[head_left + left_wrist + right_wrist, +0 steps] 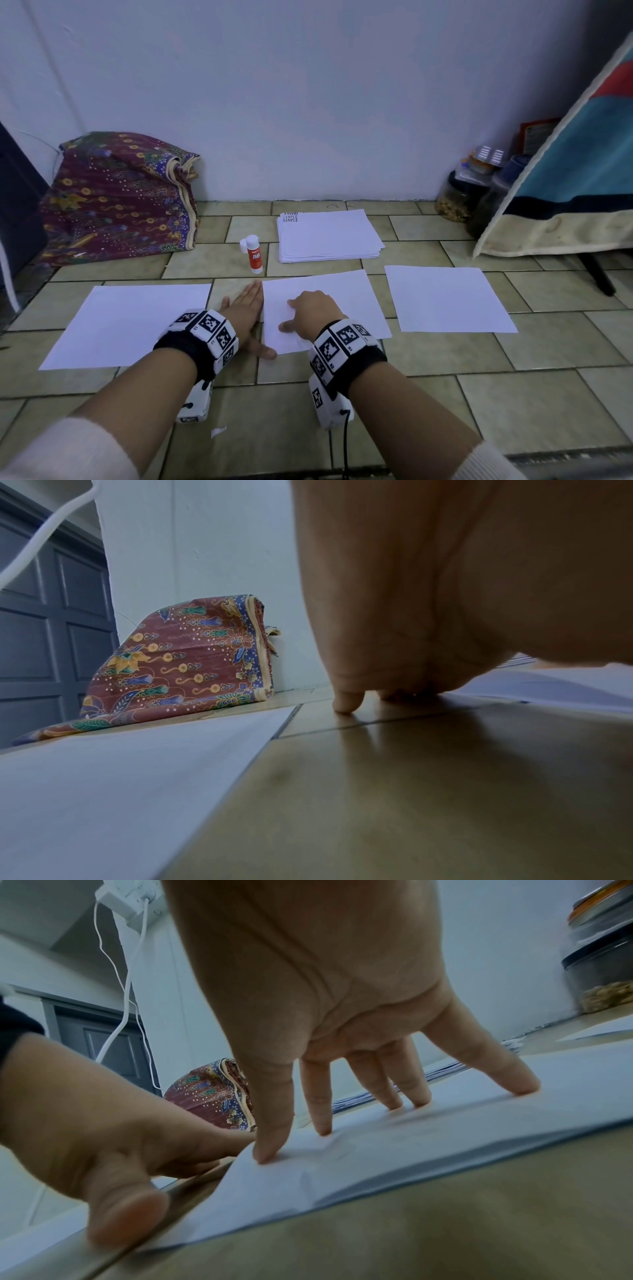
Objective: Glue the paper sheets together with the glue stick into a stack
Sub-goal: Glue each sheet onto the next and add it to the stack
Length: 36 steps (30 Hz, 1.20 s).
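On the tiled floor (445, 404), left to right: a patterned cloth bundle (116, 195), a left sheet (126, 325), then the left hand (245, 317) flat, fingers straight and together, at the middle sheet's (342, 294) edge. The right wrist view alone shows the right hand's (313, 313) spread fingertips (323, 1130) pressing that paper, lifted near the thumb. Beyond stand the upright glue stick (254, 254) and paper stack (329, 236); a right sheet (445, 298) lies apart. The left wrist view hides most fingers.

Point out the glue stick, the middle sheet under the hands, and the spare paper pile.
glue stick (254, 255): head view, on its orange label.
middle sheet (346, 291): head view, bare far part beyond the right hand.
spare paper pile (329, 234): head view, top sheet's centre.
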{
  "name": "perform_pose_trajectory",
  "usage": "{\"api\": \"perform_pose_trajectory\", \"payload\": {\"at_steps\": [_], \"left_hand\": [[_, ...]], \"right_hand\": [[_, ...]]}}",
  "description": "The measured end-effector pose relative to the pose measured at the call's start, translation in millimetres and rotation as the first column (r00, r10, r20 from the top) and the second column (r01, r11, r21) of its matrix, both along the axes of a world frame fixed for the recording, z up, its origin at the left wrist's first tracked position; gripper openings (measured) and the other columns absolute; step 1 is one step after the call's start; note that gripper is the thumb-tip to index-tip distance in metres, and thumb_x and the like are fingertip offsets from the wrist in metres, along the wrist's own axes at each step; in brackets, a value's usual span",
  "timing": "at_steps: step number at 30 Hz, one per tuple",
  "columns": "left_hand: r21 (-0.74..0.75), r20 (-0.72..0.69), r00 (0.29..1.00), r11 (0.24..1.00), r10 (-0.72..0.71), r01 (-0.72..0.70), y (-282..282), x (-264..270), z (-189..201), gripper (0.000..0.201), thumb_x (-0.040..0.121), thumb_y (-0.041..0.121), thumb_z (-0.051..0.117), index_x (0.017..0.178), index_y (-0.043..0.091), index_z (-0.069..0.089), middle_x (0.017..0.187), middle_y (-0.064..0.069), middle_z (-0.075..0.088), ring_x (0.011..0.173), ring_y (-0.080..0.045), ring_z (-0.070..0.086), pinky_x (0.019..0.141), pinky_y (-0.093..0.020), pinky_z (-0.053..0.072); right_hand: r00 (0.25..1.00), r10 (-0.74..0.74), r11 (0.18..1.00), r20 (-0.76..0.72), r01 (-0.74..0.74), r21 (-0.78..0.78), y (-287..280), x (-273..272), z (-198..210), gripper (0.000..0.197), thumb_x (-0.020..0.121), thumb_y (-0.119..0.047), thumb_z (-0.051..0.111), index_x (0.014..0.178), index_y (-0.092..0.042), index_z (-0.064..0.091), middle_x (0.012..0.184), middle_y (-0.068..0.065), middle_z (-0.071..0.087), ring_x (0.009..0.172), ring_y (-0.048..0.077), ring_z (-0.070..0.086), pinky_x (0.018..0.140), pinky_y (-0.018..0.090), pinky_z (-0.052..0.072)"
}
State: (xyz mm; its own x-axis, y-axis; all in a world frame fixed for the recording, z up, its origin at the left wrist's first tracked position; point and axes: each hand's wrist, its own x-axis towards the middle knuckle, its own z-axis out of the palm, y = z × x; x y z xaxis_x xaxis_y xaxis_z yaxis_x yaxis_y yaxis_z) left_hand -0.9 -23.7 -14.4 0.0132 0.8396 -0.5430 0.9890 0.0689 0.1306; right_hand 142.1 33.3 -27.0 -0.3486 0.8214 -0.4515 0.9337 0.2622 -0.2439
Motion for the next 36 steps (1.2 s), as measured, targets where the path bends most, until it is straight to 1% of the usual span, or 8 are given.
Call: {"api": "perform_pose_trajectory", "payload": {"at_steps": [6, 18, 23, 24, 27, 28, 32, 36], "left_hand": [[-0.009, 0.042, 0.999, 1.000, 0.023, -0.022, 4.9, -1.5, 5.1, 0.125, 0.077, 0.062, 0.066, 0.150, 0.013, -0.021, 0.158, -0.002, -0.025, 0.147, -0.017, -0.017, 0.119, -0.048, 0.001], [0.051, 0.093, 0.992, 0.995, 0.080, -0.085, 5.2, -1.4, 5.9, 0.133, 0.067, 0.049, 0.081, 0.152, 0.011, -0.014, 0.161, -0.003, -0.012, 0.149, -0.020, -0.003, 0.120, -0.048, 0.010], [0.101, 0.184, 0.967, 0.975, 0.177, -0.198, 0.1, 6.8, 12.5, 0.125, 0.066, 0.034, 0.087, 0.151, 0.013, -0.003, 0.157, -0.008, 0.021, 0.143, -0.028, 0.024, 0.117, -0.047, 0.019], [0.110, 0.203, 0.963, 0.973, 0.180, -0.205, 0.2, 5.5, 12.6, 0.127, 0.065, 0.034, 0.088, 0.150, 0.014, -0.005, 0.157, -0.007, 0.019, 0.142, -0.030, 0.026, 0.117, -0.048, 0.020], [0.110, 0.149, 0.984, 0.988, 0.096, -0.113, 2.4, -0.6, 10.0, 0.140, 0.062, 0.045, 0.087, 0.150, 0.018, -0.019, 0.158, 0.004, -0.023, 0.145, -0.033, 0.018, 0.116, -0.050, 0.025], [0.096, 0.119, 0.991, 0.993, 0.059, -0.071, 3.0, -1.3, 9.8, 0.137, 0.065, 0.047, 0.084, 0.151, 0.016, -0.017, 0.157, 0.005, -0.026, 0.147, -0.029, 0.013, 0.117, -0.049, 0.023], [0.069, 0.018, 1.000, 0.998, -0.013, 0.012, 6.1, 3.7, 14.8, 0.128, 0.070, 0.049, 0.080, 0.153, 0.010, -0.008, 0.161, -0.002, -0.013, 0.149, -0.018, -0.003, 0.121, -0.040, 0.012], [0.058, -0.163, 0.985, 0.996, -0.050, 0.060, 7.2, 13.7, 23.8, 0.123, 0.069, 0.056, 0.077, 0.154, 0.015, -0.003, 0.161, 0.000, 0.000, 0.148, -0.027, -0.002, 0.118, -0.055, 0.008]], "right_hand": [[1.000, -0.014, 1.000, 0.001, 0.014, 0.013, -4.9, 2.3, 7.4, 0.072, 0.080, -0.056, 0.064, 0.140, -0.023, 0.044, 0.137, 0.009, 0.047, 0.129, 0.032, 0.040, 0.100, 0.054, 0.041], [0.995, 0.061, 0.986, 0.078, -0.072, 0.149, -21.0, 2.0, 32.7, 0.054, 0.087, -0.044, 0.064, 0.129, -0.013, 0.051, 0.125, 0.013, 0.054, 0.118, 0.031, 0.049, 0.092, 0.039, 0.048], [0.988, 0.124, 0.972, 0.095, -0.140, 0.188, -21.8, 5.7, 38.0, 0.031, 0.095, -0.026, 0.054, 0.123, -0.012, 0.056, 0.123, 0.010, 0.058, 0.114, 0.028, 0.054, 0.091, 0.033, 0.043], [0.986, 0.132, 0.969, 0.100, -0.150, 0.196, -22.0, 6.1, 38.5, 0.028, 0.095, -0.021, 0.054, 0.122, -0.013, 0.057, 0.122, 0.010, 0.059, 0.113, 0.027, 0.055, 0.089, 0.032, 0.043], [0.983, 0.153, 0.962, 0.101, -0.172, 0.211, -23.9, 7.0, 41.2, 0.026, 0.094, -0.017, 0.055, 0.119, -0.012, 0.057, 0.119, 0.009, 0.059, 0.112, 0.027, 0.055, 0.088, 0.031, 0.042], [0.982, 0.157, 0.961, 0.100, -0.176, 0.214, -24.3, 7.1, 42.2, 0.026, 0.094, -0.017, 0.056, 0.119, -0.012, 0.057, 0.119, 0.009, 0.059, 0.112, 0.027, 0.056, 0.088, 0.031, 0.042], [0.981, 0.160, 0.957, 0.108, -0.181, 0.227, -24.6, 3.8, 44.2, 0.031, 0.093, -0.017, 0.056, 0.124, -0.011, 0.055, 0.122, 0.010, 0.057, 0.113, 0.028, 0.054, 0.087, 0.030, 0.043], [0.982, 0.114, 0.960, 0.153, -0.149, 0.238, -27.8, -5.7, 43.7, 0.044, 0.092, -0.013, 0.051, 0.133, -0.008, 0.039, 0.136, 0.017, 0.039, 0.126, 0.035, 0.038, 0.098, 0.044, 0.043]]}}
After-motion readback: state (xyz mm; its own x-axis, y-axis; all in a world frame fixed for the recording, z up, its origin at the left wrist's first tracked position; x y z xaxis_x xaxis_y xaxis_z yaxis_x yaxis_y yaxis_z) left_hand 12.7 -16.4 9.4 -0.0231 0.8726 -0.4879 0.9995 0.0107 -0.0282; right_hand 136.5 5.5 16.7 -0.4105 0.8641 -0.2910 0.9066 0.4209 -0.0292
